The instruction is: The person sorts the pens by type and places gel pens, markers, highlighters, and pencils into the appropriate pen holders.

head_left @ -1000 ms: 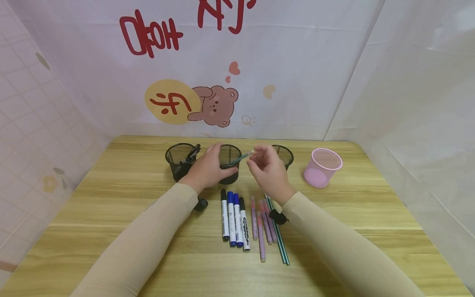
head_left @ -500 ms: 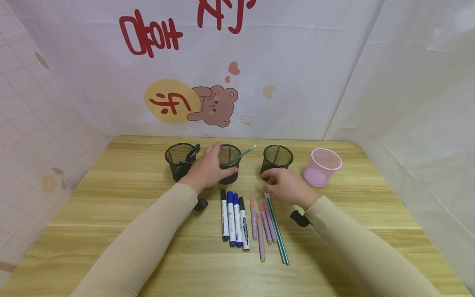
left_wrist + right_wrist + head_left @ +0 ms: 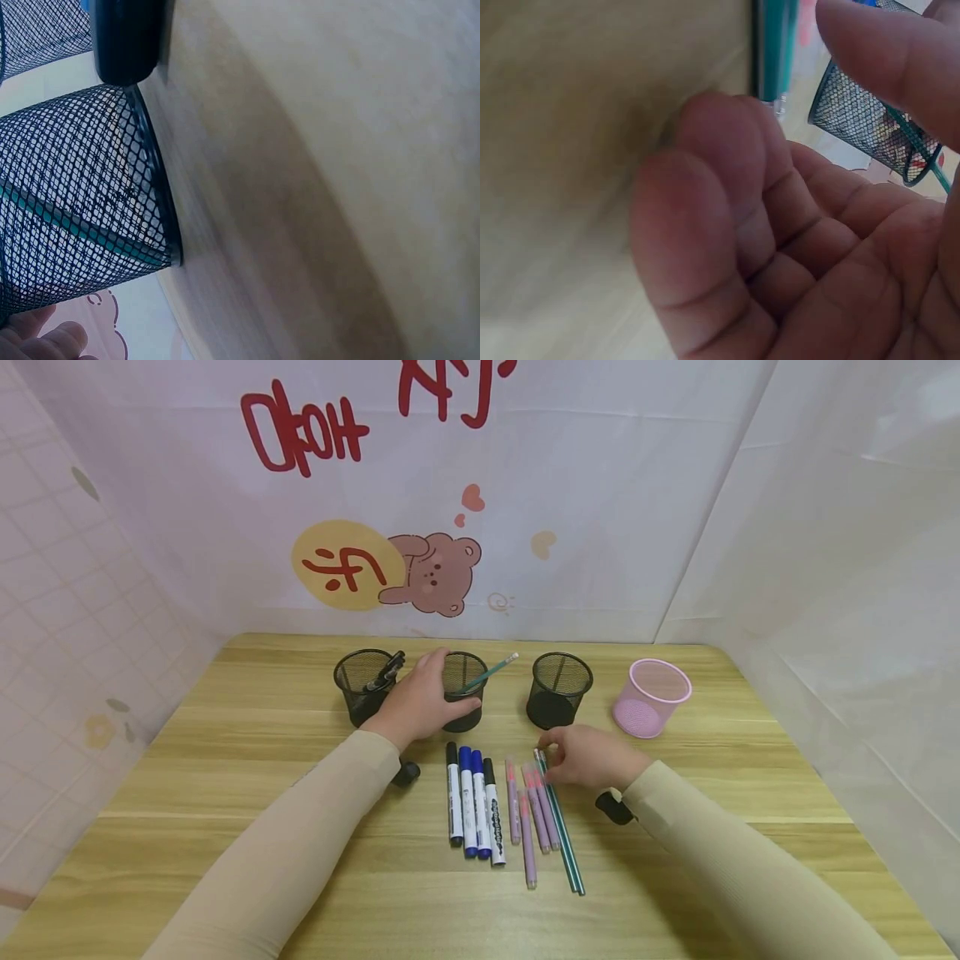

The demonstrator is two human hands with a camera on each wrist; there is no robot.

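My left hand [image 3: 420, 700] grips a black mesh pen holder [image 3: 467, 718], with its thumb on the near side. Inside that holder a green pencil [image 3: 491, 673] leans to the right, its white eraser end above the rim; the left wrist view shows the pencil [image 3: 71, 223] through the mesh. My right hand [image 3: 596, 758] is at the eraser ends of two green pencils [image 3: 566, 843] lying on the table. In the right wrist view the thumb [image 3: 889, 60] and fingers [image 3: 679, 217] stand apart, with the pencils [image 3: 776, 45] beyond the fingertips.
Left of the held holder stands another black mesh holder [image 3: 358, 702] with black pens [image 3: 386, 672]. A third black holder [image 3: 555, 706] and a pink one [image 3: 648, 714] stand to the right. Several markers [image 3: 468, 810] and purple pens [image 3: 528, 847] lie on the wooden table [image 3: 375, 893].
My right hand has let go of the pencil in the held holder, then moved right and down to the pencils on the table. The left hand has stayed on the holder.
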